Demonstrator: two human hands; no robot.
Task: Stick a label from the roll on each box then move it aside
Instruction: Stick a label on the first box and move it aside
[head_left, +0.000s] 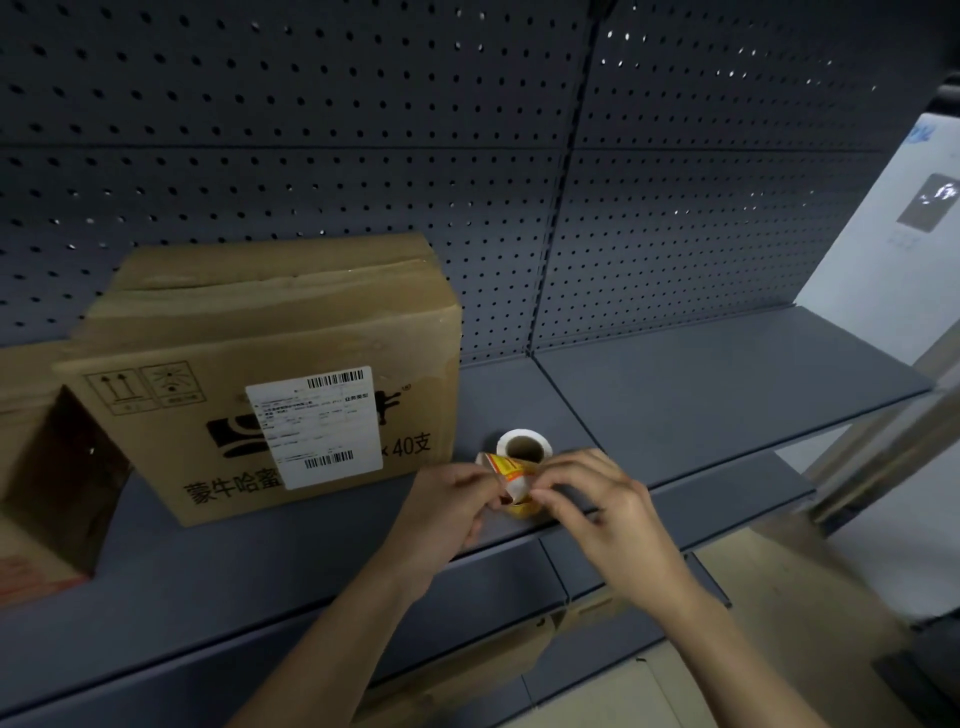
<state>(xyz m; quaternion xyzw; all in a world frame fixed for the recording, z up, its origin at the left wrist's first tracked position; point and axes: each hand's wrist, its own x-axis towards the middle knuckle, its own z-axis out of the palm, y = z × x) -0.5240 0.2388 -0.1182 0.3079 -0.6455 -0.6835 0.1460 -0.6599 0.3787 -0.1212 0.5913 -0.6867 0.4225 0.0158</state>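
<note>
A brown cardboard box with a white shipping label on its front stands on the grey shelf. To its right, near the shelf's front edge, sits a white label roll. A yellow and red label strip comes off that roll. My left hand pinches the strip from the left. My right hand pinches it from the right. Both hands meet just in front of the roll, to the right of the box.
An open cardboard box lies on its side at the far left of the shelf. A dark pegboard wall backs the shelf. A white panel leans at the right end. More cardboard shows on the level below.
</note>
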